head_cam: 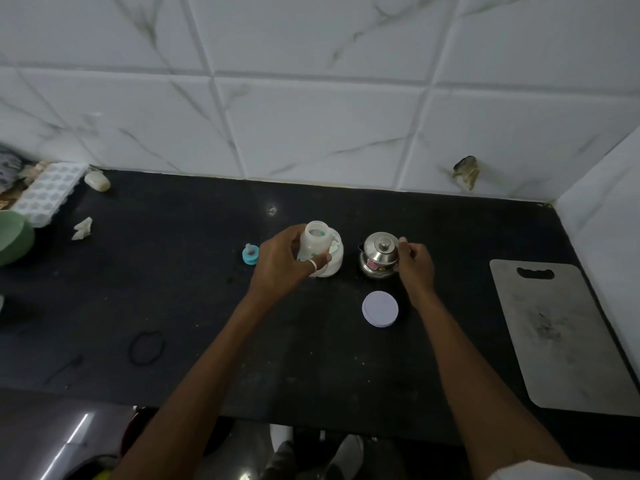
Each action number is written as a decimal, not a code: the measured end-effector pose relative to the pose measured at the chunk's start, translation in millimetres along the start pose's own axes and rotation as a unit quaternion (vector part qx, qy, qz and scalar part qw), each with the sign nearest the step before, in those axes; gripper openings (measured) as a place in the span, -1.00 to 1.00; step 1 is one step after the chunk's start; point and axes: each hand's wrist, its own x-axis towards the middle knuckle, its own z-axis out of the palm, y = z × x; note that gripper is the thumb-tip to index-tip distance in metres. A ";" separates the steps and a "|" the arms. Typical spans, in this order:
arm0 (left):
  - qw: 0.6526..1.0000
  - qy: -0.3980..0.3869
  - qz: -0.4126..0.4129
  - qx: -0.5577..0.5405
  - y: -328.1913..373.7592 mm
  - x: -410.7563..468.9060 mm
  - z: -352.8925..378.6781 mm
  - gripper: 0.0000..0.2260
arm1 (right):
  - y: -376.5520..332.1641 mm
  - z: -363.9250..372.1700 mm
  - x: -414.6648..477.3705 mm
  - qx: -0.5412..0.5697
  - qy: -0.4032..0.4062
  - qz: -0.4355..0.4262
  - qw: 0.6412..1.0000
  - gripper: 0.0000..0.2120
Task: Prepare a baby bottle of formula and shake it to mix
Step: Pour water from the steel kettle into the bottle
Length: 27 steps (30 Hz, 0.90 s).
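Note:
On the black counter my left hand grips a clear open baby bottle, tilted slightly, just in front of a white formula jar. Its blue teat ring lies to the left of that hand. My right hand holds the handle side of a small steel kettle with its lid on. The handle itself is hidden by my fingers. A round pale lilac jar lid lies flat in front of the kettle.
A grey cutting board lies at the right. At the far left stand a green bowl, an ice tray, a soap bar and a crumpled scrap. A black hair band lies front left. Tiled walls close the back and right.

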 end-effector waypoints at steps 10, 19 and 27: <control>1.000 -0.004 -0.005 0.003 -4.3 -3.5 4.7 -0.49 | 6.4 1.6 18.4 0.050 -0.033 -0.005 0.998 -0.45; 1.000 0.001 -0.004 0.010 1.9 2.0 3.8 -0.52 | -8.3 0.6 14.3 0.126 -0.060 0.014 0.990 -0.54; 1.000 0.018 -0.008 -0.002 25.8 25.2 -0.8 -0.58 | -81.1 -16.1 7.3 0.212 -0.018 0.011 0.977 -0.60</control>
